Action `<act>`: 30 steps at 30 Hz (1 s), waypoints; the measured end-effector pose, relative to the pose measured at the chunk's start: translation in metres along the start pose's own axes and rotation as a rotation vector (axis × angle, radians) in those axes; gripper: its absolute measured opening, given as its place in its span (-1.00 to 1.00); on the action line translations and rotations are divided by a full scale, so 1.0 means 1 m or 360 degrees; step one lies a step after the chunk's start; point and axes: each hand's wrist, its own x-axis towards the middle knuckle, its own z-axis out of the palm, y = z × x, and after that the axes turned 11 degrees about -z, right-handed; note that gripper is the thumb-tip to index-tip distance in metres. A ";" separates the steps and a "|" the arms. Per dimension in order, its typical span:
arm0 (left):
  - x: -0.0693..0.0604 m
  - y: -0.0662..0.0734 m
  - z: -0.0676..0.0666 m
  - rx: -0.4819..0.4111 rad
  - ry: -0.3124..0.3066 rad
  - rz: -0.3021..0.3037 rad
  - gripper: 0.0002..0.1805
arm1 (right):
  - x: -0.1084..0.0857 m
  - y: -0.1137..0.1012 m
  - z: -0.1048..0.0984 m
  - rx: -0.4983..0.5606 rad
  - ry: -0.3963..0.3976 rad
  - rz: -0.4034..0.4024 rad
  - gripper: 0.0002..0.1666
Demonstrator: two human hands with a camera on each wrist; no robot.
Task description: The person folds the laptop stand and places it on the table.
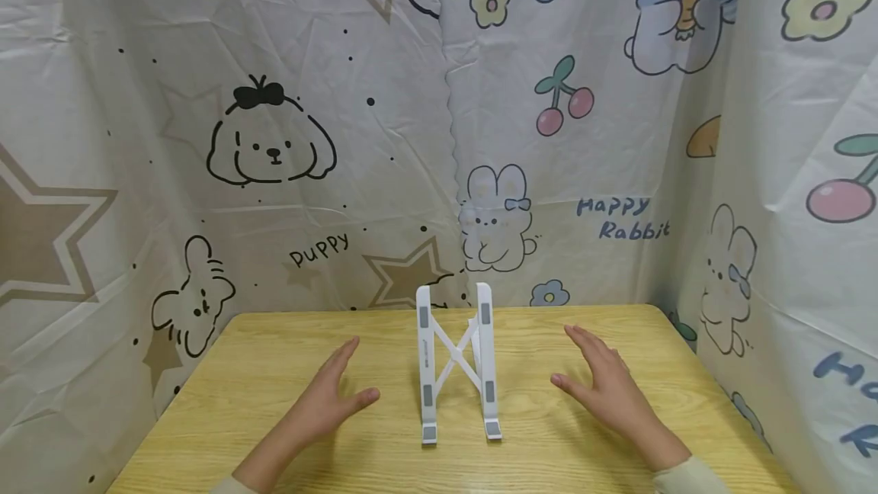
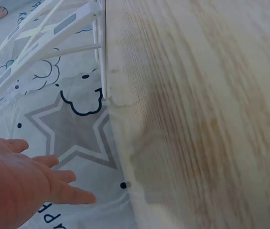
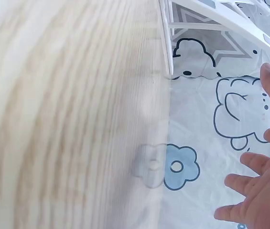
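Note:
A white folding laptop stand (image 1: 457, 357) with grey pads and an X-shaped brace stands unfolded and tilted on the table. To its left, my left hand (image 1: 328, 395) is held apart from it, fingers extended and thumb spread. On the other side my right hand (image 1: 607, 387) mirrors that pose, also apart from the stand. The left wrist view shows the stand's side (image 2: 53, 43) beyond the left hand (image 2: 20, 186), whose palm holds nothing. In the right wrist view the stand (image 3: 221, 21) appears above the spread fingers of the right hand (image 3: 264, 186).
The wooden table (image 1: 274, 349) has its far edge close to a printed curtain (image 1: 384, 136) with puppies, rabbits, flowers and stars. Curtain fabric also hangs along the left and right sides of the table.

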 end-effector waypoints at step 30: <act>0.008 0.006 0.017 -0.0862 -0.0098 -0.0158 -0.31 | 0.008 -0.005 0.013 0.0940 -0.0046 0.0268 -0.33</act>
